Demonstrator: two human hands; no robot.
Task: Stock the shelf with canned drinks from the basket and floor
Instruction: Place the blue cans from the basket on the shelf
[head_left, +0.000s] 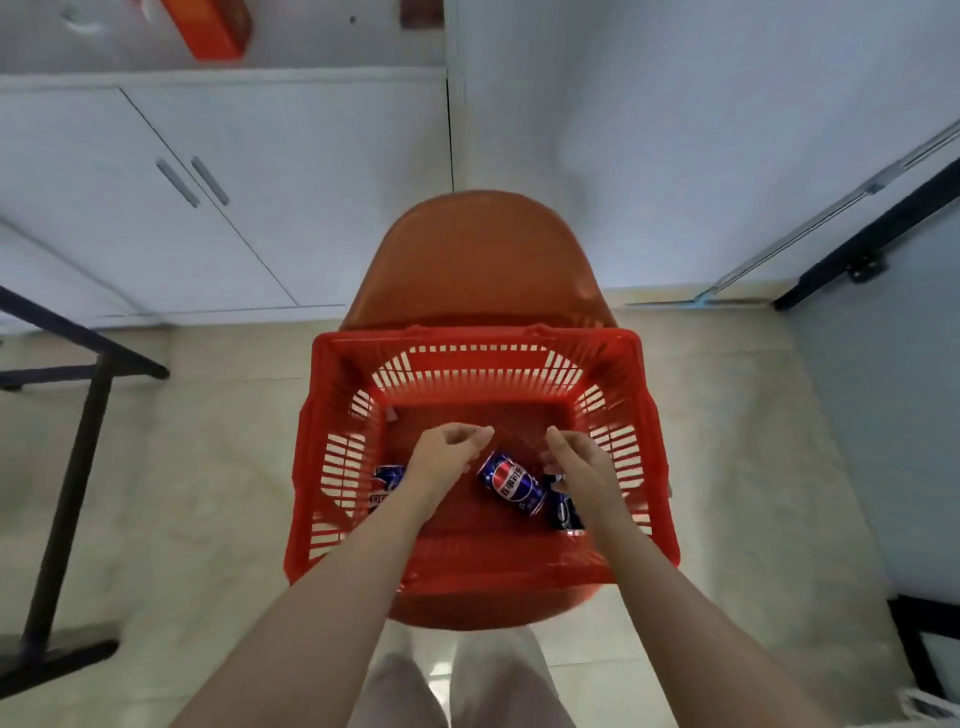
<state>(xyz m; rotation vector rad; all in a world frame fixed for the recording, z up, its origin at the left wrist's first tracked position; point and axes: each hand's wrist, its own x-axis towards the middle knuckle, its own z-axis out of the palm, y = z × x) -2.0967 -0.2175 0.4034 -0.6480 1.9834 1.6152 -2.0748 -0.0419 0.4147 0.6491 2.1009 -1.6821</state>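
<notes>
Left hand (448, 458), right hand (577, 466) above cans (511, 483)

The left forearm (332, 587) rises from the lower left of the frame and the right forearm (660, 597) from the lower right, both bare, converging toward the centre. The left hand (445, 460), just left of centre, is palm down with loosely curled fingers, holding nothing. The right hand (577, 463), just right of centre, has loosely bent fingers pointing up-left. The hands are near each other, not touching.
</notes>
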